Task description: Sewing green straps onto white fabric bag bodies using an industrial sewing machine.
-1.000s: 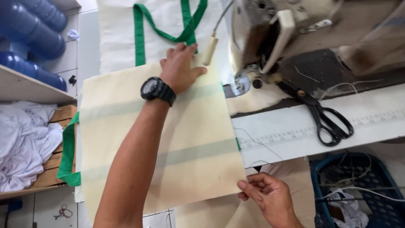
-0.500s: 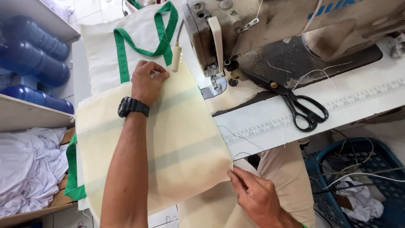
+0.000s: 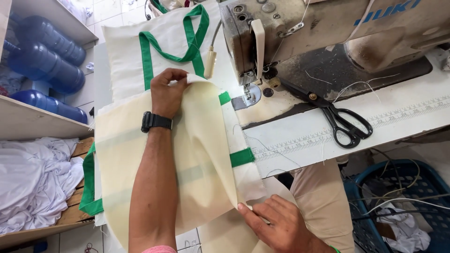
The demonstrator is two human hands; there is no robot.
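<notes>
Cream fabric panel [image 3: 197, 154] lies left of sewing machine [image 3: 300, 37], over green-strapped bag. Top corner pinched by left hand [image 3: 168, 91] fingers; bottom corner pressed by right hand [image 3: 276, 225], fingers flat. Risk judged: loose fold skews, edges misalign; scissors [image 3: 337, 119] near machine could snag threads.

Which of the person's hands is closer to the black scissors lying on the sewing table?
Right. The right hand sits below-left of the scissors; the left hand is farther left, across the cream fabric.

Your left hand [image 3: 168, 91] pinches the far corner of the cream cloth [image 3: 140, 164], just left of the sewing machine [image 3: 328, 33]. Your right hand [image 3: 279, 225] presses its near corner, below the machine. Black scissors [image 3: 340, 122] lie before the machine.
</notes>
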